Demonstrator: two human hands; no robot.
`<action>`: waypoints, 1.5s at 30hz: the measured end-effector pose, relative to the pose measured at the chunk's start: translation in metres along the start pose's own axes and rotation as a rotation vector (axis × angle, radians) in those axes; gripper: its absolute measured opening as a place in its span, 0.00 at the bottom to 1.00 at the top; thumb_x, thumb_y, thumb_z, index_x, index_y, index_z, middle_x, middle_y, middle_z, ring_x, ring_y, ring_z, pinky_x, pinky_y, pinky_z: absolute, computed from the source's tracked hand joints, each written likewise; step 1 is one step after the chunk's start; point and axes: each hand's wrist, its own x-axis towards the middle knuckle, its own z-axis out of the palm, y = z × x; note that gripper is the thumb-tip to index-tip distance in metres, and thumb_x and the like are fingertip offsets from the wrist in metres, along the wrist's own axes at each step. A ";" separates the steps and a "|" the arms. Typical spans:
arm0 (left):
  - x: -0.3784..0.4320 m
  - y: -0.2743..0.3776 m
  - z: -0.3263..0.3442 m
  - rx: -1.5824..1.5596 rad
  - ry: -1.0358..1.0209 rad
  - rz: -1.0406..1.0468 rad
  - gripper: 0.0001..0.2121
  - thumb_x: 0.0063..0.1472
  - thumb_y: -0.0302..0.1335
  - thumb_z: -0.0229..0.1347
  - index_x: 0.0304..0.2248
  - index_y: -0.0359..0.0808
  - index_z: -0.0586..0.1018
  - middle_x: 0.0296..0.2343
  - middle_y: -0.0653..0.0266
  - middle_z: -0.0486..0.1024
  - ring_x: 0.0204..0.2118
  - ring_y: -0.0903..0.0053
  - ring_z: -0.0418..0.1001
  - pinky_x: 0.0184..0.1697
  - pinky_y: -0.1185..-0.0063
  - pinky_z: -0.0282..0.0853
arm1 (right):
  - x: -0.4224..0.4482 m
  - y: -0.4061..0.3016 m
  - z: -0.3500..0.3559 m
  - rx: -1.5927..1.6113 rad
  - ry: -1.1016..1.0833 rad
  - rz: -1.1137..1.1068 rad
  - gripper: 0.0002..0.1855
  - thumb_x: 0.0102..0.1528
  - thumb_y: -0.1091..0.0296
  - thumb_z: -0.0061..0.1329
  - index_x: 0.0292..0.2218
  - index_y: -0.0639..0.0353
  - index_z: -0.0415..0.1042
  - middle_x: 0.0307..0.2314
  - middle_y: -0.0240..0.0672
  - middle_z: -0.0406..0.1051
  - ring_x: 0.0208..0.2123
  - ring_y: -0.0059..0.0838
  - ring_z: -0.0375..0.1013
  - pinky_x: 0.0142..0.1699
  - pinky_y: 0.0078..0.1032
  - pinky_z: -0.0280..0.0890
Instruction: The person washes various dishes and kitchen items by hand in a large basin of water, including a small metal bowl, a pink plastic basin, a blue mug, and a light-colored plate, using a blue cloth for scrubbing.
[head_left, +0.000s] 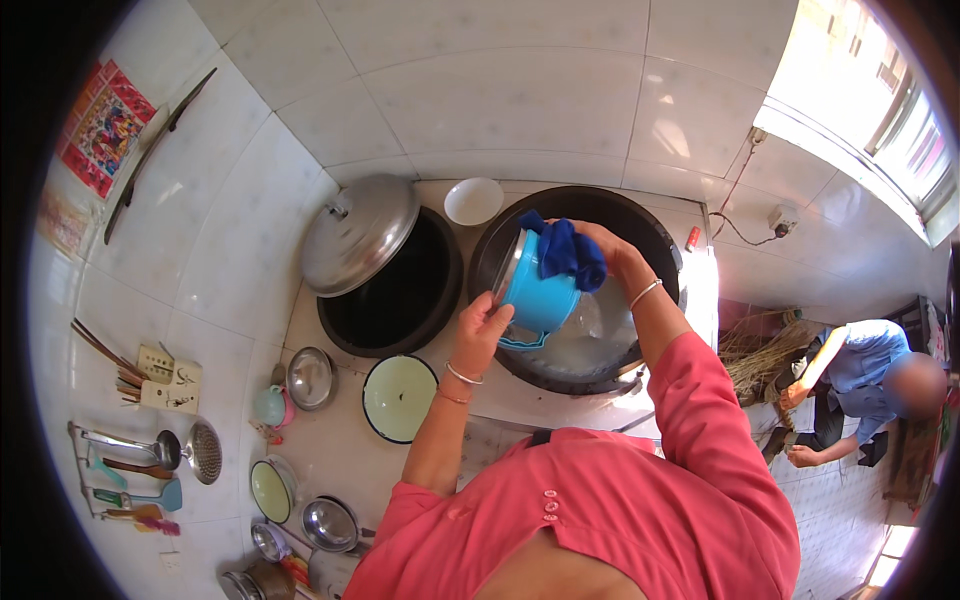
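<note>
Tilted on its side over a large dark wok (660, 225) is a light-blue pot (541, 300) with a steel rim and a blue side handle. My left hand (484, 330) grips it near the rim, thumb on the outer wall. A dark-blue cloth (566, 253) is bunched against the pot's upper side, and my right hand (604, 244) holds it there. My right fingertips are partly hidden behind the cloth. Cloudy water (596, 341) lies in the bottom of the wok, below the pot.
A second wok (390, 300) stands left, partly covered by a metal lid (364, 244). Around are a white bowl (474, 201), a pale-green enamel basin (401, 397) and a steel bowl (311, 377). A red lighter (692, 238) lies at the counter's right. A person (855, 382) sits lower right beside dry stalks (765, 360).
</note>
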 end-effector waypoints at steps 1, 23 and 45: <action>0.000 0.003 -0.001 0.003 -0.003 0.000 0.07 0.59 0.28 0.52 0.27 0.33 0.71 0.23 0.75 0.71 0.21 0.88 0.58 0.24 0.88 0.55 | -0.002 0.010 -0.007 -0.056 -0.019 -0.126 0.19 0.56 0.56 0.42 0.46 0.56 0.66 0.36 0.32 0.69 0.38 0.25 0.70 0.45 0.24 0.66; 0.003 -0.018 -0.018 -0.383 0.483 0.184 0.15 0.64 0.36 0.43 0.39 0.29 0.67 0.35 0.64 0.68 0.35 0.82 0.66 0.39 0.80 0.68 | -0.044 0.058 0.140 0.612 0.250 -0.083 0.10 0.52 0.65 0.45 0.38 0.52 0.67 0.35 0.31 0.67 0.36 0.28 0.68 0.42 0.28 0.65; -0.013 0.058 -0.014 1.223 0.059 0.713 0.10 0.49 0.26 0.57 0.19 0.38 0.66 0.16 0.65 0.64 0.25 0.67 0.65 0.41 0.63 0.62 | -0.073 0.033 0.082 0.270 0.377 -0.375 0.12 0.51 0.65 0.50 0.37 0.61 0.68 0.26 0.32 0.70 0.29 0.20 0.69 0.33 0.20 0.65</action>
